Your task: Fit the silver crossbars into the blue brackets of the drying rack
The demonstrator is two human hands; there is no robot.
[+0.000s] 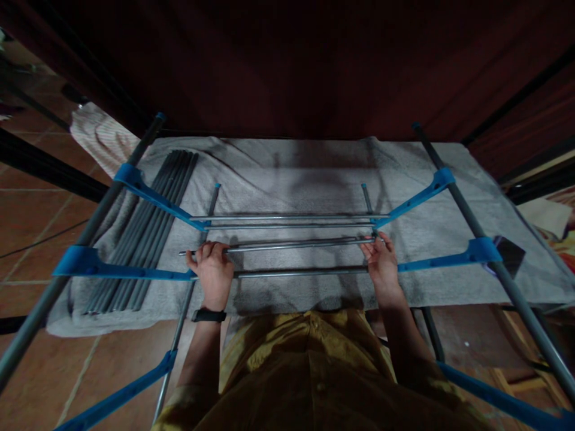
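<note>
Hands work at the middle of a half-built rack of grey metal tubes and blue plastic brackets; no brand, label or writing can be read anywhere on it. The left hand (213, 272), with a black band on its wrist, has its grip closed round the left end of a thin, long, grey metal rod (287, 244), the fingers curled over it. The right hand (381, 258) pinches the same rod at its right end with the fingertips, just beside the right inner blue plastic bracket (411, 203). The rod runs level from left to right between the two hands, above a grey towel-like cloth (291, 173) spread over the tabletop. Two more thin rods (287, 220) already span the brackets just beyond it, and another rod (300, 273) lies just on the near side, close under both hands. A bundle of spare grey tubes (148, 233) lies on the cloth at the far left, well apart from the hands. Thick grey upright tubes (476, 227) slant along both outer sides. Terracotta floor tiles (27, 215) show at the left.
</note>
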